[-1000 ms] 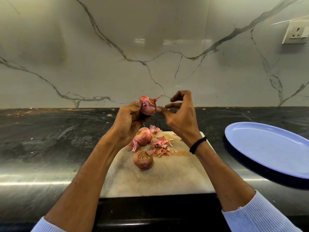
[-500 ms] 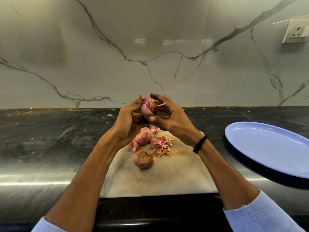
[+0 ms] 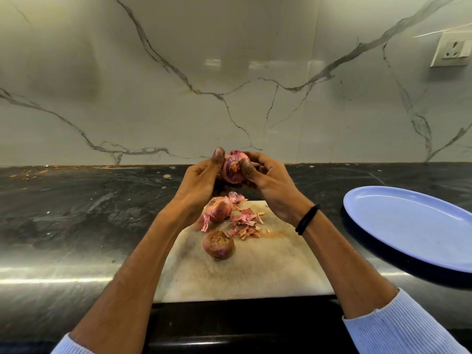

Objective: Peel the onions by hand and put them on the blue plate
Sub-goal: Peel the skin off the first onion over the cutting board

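While we grip one onion point(image 3: 233, 167) above the board point(image 3: 255, 274), our left hand point(image 3: 201, 183) curls round one side and our right hand point(image 3: 271, 186) the other, thumb on its skin | second onion point(image 3: 220, 211) and third onion point(image 3: 219, 245) lie on the board by peels point(image 3: 245, 224) | blue plate point(image 3: 413, 226) sits well apart on the bench point(image 3: 76, 213)

One head-worn wide-angle camera looks forward and down, near, with the grip on the round purple-red onion point(image 3: 232, 174) mid-frame

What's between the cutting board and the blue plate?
Nothing: bare black countertop between cutting board and blue plate, head view; the right forearm crosses above.
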A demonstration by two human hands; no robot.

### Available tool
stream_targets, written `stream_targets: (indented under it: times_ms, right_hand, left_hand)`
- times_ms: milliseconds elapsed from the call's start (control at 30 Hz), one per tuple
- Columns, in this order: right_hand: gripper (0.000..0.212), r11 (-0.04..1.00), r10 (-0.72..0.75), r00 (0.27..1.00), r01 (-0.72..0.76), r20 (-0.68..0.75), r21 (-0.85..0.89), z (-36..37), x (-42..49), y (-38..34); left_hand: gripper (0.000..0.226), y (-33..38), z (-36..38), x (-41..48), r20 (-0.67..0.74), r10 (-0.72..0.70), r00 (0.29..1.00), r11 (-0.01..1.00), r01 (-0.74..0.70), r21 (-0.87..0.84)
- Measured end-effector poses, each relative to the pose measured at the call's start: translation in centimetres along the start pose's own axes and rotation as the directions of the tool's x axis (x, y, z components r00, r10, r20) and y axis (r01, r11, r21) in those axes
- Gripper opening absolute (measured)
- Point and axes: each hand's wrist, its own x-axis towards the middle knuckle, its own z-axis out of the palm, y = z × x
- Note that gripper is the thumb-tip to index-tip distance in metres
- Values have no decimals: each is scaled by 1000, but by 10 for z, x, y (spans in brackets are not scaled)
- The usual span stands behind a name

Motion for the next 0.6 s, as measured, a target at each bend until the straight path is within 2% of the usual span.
stream_targets:
  times_ms: [100,233,367,467,600]
  right_hand:
    - [55,1000,1,999,0,-39,30,-2,1,1]
    - [40,999,-32,998,30,-58,-24,-1,1,2]
    - [37,995,-69,995,64,-71,-81,-2,1,3]
    - [37,988,-93,994,85,-54,-132,-1,1,3]
    - [39,977,-121,992,110,-46,-184,0,0,3]
  left_hand:
    - [32,-2,1,0,-20,58,998,998,-58,7]
    - [18,-5,-4,3,-17,178,984,981,-176,77]
    - [24,-5,-4,3,5,222,975,965,-220,140]
    - [27,-8,-6,4,-24,256,966,930,-240,277]
    - [17,-12,-8,8,-20,288,958,897,-262,356]
